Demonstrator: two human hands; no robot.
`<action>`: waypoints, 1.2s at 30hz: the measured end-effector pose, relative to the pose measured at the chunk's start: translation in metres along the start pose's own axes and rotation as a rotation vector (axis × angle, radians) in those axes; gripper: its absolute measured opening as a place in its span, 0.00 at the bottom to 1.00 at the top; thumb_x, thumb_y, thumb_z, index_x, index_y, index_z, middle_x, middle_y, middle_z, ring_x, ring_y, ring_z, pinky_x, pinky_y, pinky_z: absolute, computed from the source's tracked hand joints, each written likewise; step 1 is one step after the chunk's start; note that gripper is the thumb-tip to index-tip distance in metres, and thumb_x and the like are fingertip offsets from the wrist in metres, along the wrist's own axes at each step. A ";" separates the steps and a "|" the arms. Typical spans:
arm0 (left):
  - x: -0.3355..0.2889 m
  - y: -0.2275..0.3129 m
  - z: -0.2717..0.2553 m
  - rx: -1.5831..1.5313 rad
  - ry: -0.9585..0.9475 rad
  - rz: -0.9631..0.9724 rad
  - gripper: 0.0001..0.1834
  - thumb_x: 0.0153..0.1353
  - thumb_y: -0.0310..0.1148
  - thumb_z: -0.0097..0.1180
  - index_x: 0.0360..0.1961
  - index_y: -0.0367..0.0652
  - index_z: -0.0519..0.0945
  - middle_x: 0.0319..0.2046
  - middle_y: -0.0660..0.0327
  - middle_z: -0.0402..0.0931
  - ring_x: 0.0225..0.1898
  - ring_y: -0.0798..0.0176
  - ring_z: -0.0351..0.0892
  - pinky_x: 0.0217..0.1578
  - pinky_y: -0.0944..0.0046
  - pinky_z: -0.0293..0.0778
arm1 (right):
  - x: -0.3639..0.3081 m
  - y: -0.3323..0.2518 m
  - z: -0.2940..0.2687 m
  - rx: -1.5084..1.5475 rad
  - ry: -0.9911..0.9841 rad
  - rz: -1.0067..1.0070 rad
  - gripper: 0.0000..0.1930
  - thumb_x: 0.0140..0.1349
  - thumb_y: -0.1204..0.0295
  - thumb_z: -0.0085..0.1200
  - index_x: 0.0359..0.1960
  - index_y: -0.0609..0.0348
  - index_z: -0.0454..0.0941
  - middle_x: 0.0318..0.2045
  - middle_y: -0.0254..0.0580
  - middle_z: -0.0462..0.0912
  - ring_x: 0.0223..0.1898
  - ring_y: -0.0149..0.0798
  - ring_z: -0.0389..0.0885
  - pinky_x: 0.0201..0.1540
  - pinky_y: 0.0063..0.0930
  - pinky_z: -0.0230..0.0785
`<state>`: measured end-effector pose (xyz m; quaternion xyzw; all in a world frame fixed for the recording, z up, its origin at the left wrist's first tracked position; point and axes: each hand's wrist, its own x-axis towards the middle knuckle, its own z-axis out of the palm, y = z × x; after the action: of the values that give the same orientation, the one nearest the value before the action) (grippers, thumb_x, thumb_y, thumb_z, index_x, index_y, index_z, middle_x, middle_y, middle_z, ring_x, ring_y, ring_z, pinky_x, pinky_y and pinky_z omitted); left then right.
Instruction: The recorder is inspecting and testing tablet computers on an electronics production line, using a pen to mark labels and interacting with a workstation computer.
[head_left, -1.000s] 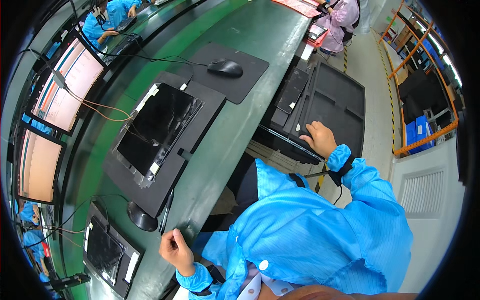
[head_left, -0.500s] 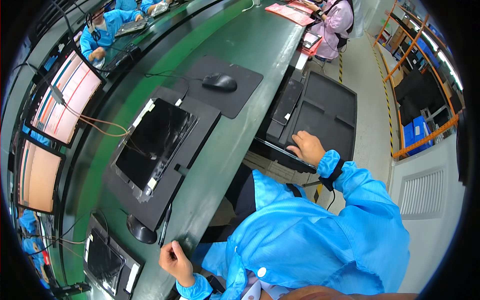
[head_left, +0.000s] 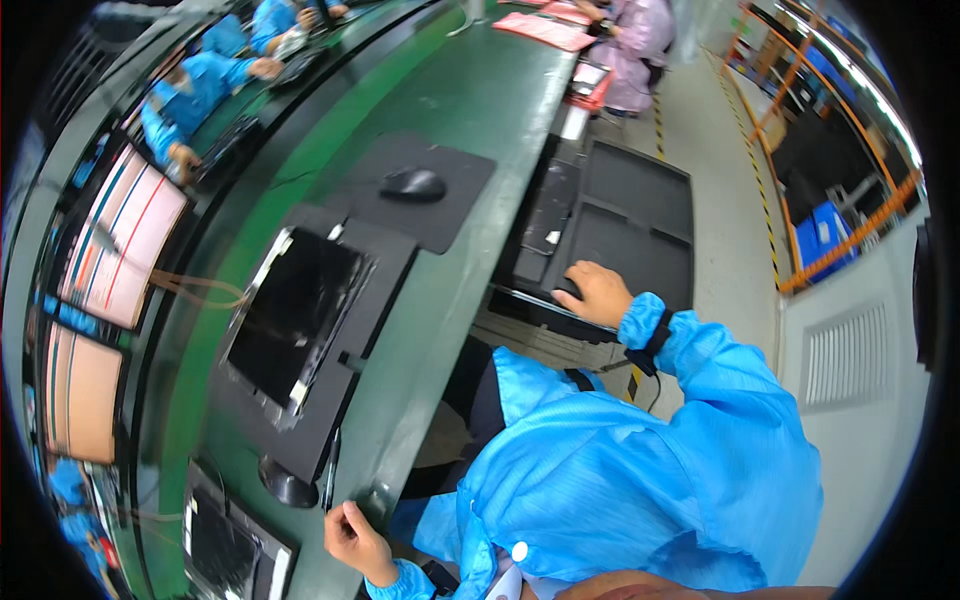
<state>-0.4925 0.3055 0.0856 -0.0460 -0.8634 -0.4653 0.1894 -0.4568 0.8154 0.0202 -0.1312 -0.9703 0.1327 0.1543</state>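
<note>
My right hand [head_left: 597, 295] is at the near edge of a black tray [head_left: 632, 245], its fingers bent over the rim and the thumb apart from the forefinger. A dark flat device [head_left: 552, 205] with a small white label lies in the tray's left part. My left hand [head_left: 360, 540] is curled into a loose fist at the green bench's front edge, with nothing visible in it. Just beyond its fingertips lies a dark pen [head_left: 332, 470]. Left of the pen, a dark tablet-like screen panel [head_left: 295, 310] with clear film along its edges rests on a black board [head_left: 375, 300].
A black mouse [head_left: 413, 184] sits on a dark mat [head_left: 462, 195]; another mouse [head_left: 287, 482] is near the pen. A second panel [head_left: 222, 540] lies lower left. Two monitors [head_left: 125, 235] [head_left: 82, 390] stand at left. Co-workers in blue [head_left: 195, 95] and pink [head_left: 635, 50] sit farther off.
The whole view has shifted slightly, moving the bench items down and the tray left in the picture. My right hand stays at the tray's rim; my left hand remains curled near the pen.
</note>
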 end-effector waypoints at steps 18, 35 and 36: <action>0.002 -0.004 -0.010 0.018 -0.193 0.036 0.13 0.71 0.30 0.57 0.30 0.32 0.77 0.24 0.62 0.73 0.27 0.70 0.67 0.29 0.67 0.65 | 0.080 -0.007 -0.001 0.362 0.063 0.596 0.20 0.60 0.60 0.57 0.46 0.65 0.80 0.47 0.58 0.84 0.49 0.55 0.83 0.51 0.46 0.76; 0.023 0.016 -0.008 0.207 -0.215 -0.104 0.07 0.60 0.32 0.67 0.29 0.40 0.84 0.19 0.54 0.77 0.19 0.52 0.75 0.23 0.54 0.71 | 0.150 0.008 0.022 -0.054 -0.055 0.831 0.42 0.58 0.49 0.63 0.65 0.69 0.63 0.43 0.65 0.85 0.48 0.63 0.84 0.51 0.51 0.75; 0.027 0.017 -0.008 0.217 -0.251 -0.072 0.08 0.60 0.31 0.67 0.26 0.42 0.82 0.18 0.54 0.76 0.18 0.50 0.74 0.22 0.53 0.70 | 0.148 0.013 0.027 -0.031 -0.018 0.860 0.43 0.57 0.48 0.64 0.65 0.69 0.63 0.44 0.66 0.84 0.49 0.64 0.83 0.51 0.51 0.75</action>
<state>-0.5106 0.3063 0.1131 -0.0519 -0.9265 -0.3665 0.0670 -0.5992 0.8650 0.0309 -0.5247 -0.8305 0.1715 0.0747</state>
